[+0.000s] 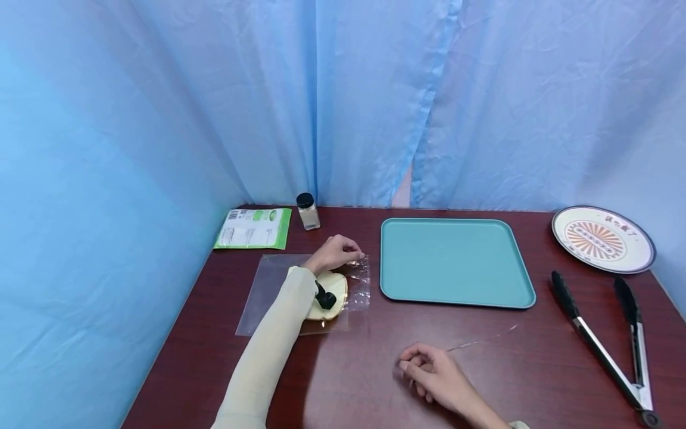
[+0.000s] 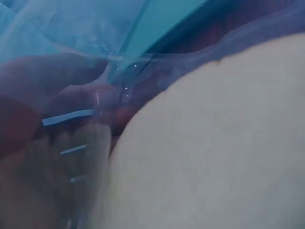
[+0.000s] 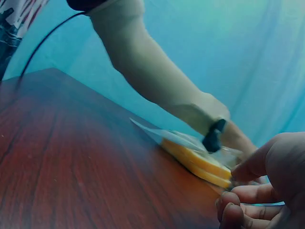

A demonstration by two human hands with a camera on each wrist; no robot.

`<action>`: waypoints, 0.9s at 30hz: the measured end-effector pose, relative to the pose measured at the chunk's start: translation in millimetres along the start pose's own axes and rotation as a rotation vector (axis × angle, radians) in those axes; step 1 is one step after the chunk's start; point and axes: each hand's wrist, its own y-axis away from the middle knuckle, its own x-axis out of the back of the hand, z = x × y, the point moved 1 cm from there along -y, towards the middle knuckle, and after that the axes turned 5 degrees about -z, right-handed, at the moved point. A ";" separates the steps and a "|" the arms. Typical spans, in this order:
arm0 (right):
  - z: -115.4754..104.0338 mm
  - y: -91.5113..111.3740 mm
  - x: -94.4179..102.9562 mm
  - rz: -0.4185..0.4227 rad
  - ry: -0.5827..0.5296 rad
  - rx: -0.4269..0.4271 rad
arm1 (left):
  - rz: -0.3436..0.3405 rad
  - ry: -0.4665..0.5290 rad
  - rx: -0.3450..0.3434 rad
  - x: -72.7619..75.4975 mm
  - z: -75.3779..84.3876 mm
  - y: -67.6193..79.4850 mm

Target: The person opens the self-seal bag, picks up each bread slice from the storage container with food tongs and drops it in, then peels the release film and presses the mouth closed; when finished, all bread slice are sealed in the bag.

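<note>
Slices of bread (image 1: 336,289) lie inside a clear plastic bag (image 1: 254,302) on the left of the table. My left hand (image 1: 334,252) reaches over the bread and pinches the bag's far right corner. In the left wrist view the pale bread (image 2: 214,143) fills much of the frame, and the left fingers (image 2: 52,71) show blurred through the plastic. My right hand (image 1: 436,376) is above the table's front, fingers curled, pinching a thin clear plastic strip (image 1: 479,341) that trails off to the right. In the right wrist view the stacked bread (image 3: 198,164) shows a yellow-orange crust.
A teal tray (image 1: 450,262) lies right of the bag. Behind the bag are a green-and-white packet (image 1: 252,228) and a black-capped jar (image 1: 308,213). At the right are a patterned plate (image 1: 602,239) and spread tongs (image 1: 605,351). Blue curtains (image 1: 364,101) border the table.
</note>
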 end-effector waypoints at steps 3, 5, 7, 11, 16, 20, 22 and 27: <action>-2.6 -4.1 -7.0 -0.047 -0.006 -0.007 | 0.000 -0.003 0.014 5.6 -2.8 3.2; -3.8 -7.4 -11.7 -0.082 -0.028 -0.008 | -0.002 -0.002 0.025 9.7 -5.6 6.3; -4.6 -10.8 -17.9 -0.128 -0.074 -0.009 | -0.008 0.008 0.034 13.7 -8.2 9.8; -6.4 -18.3 -36.1 -0.228 -0.250 -0.032 | -0.025 0.020 0.046 20.8 -14.0 15.5; -11.5 -32.8 -63.5 -0.288 -0.442 -0.099 | -0.048 0.039 0.066 28.9 -23.3 20.4; -19.4 -47.8 -80.7 -0.275 -0.513 -0.110 | -0.060 0.043 0.064 33.1 -28.5 21.6; -24.6 -55.6 -86.7 -0.261 -0.533 -0.115 | -0.061 0.048 0.062 33.9 -28.9 21.8; -37.8 -75.7 -97.3 -0.218 -0.568 -0.142 | -0.055 0.057 0.063 34.7 -27.7 21.6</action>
